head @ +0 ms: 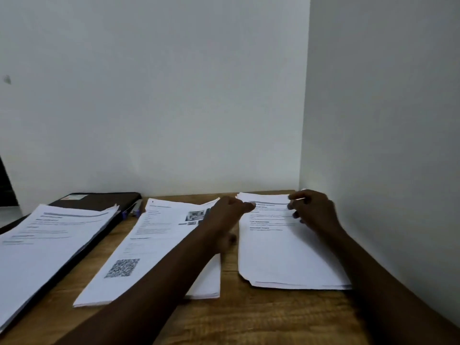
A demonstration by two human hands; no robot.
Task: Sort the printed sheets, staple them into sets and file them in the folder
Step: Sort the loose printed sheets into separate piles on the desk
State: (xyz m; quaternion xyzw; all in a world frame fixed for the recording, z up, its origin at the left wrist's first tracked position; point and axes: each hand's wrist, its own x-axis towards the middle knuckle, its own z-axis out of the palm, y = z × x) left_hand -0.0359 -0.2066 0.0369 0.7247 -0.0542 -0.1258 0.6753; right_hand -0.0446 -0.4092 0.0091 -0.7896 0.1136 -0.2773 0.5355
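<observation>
Three piles on the counter (249, 317), so the sorting looks well along, but I can make out no staple on any of them, and nothing appears filed. Both hands are at the far edge of the right pile (286, 255), right of centre. The right hand (315, 211) has its grip curled closed on that edge, a sliver of white between the fingers. The left hand (227, 212) is bunched at the pile's upper left corner; whether its grip has paper, I cannot tell. The middle pile (154, 245), QR code showing, lies partly under the left forearm. Far left, the left pile (49, 242) sits on the dark folder (99, 199) and must come off before filing. A small blue-grey thing (130, 211) beside the folder is too blurred to name. The wall (373, 145) crowds the right hand.
</observation>
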